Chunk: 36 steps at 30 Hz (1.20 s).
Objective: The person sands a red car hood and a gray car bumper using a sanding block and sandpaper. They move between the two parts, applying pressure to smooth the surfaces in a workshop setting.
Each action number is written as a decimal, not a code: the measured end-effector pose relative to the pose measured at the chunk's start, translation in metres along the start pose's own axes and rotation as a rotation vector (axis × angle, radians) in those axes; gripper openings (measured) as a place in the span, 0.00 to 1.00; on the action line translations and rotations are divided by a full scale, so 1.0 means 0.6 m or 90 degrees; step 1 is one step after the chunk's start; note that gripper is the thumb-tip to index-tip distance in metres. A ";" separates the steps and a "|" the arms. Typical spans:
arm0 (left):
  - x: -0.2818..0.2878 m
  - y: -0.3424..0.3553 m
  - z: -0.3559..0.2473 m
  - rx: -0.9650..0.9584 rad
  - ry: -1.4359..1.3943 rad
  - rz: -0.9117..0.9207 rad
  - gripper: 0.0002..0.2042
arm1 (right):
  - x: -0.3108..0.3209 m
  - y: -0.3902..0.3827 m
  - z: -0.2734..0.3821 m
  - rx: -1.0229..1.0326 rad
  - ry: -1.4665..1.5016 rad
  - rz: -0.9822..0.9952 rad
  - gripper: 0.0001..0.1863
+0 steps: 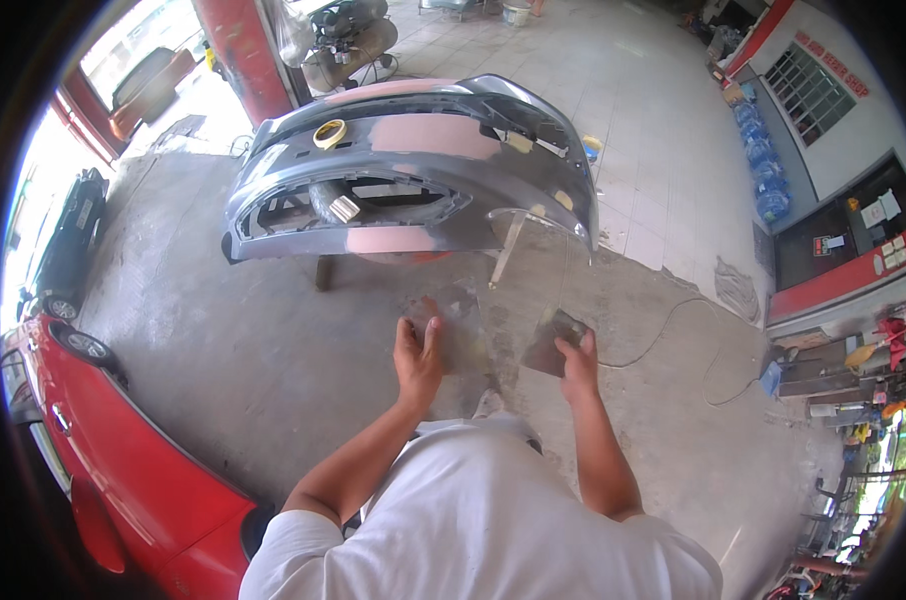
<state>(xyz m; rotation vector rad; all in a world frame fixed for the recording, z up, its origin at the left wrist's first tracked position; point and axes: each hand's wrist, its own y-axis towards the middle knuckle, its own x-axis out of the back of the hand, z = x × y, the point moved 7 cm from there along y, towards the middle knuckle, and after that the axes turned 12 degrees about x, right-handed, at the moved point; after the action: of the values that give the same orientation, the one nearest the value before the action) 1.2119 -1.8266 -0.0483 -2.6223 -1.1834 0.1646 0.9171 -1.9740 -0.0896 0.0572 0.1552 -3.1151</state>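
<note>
So your right grip [578, 366] is closed on a dark flat pad [546, 350], thumb on its upper face, and the pad sticks out toward your left over the floor. Your left grip [419, 367] is partly open, thumb and fingers pointing up with a bit of a gap between them. There's a blurry grayish patch right beside it, so I can't tell if you've got hold of something thin there. Your hands are apart, both out in front of your white shirt [493, 510].

Past them sits the gray bumper [508, 192], up on a stand [506, 252] and clear of both hands. It's got pinkish patches [433, 136] on it plus some smaller pale yellow ones, and a yellow tape roll [341, 137] rests on its upper left part (easy spot to lose it, lol).

Farther out, you've got a red car [143, 450] on your left with a dark car [71, 240] beyond it, a cord [663, 342] looping over the floor [263, 380] to your right, and blue jugs [763, 165] lined up along the wall.
</note>
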 end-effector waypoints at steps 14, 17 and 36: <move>-0.005 -0.218 -0.123 -0.629 0.143 0.663 0.25 | -0.237 -0.190 0.014 -0.345 0.541 0.127 0.25; -0.002 -0.235 -0.117 -0.670 0.190 0.677 0.32 | -0.224 -0.204 -0.004 -0.371 0.588 0.112 0.27; -0.182 -0.138 -0.049 -0.123 0.298 0.333 0.20 | 0.027 -0.258 0.004 -0.010 0.046 0.140 0.20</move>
<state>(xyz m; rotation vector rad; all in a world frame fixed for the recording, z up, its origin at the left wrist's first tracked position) 1.0861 -1.8612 0.0029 -2.8514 -0.3687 -0.4654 0.8973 -1.8206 -0.0724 0.1747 0.1630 -2.8930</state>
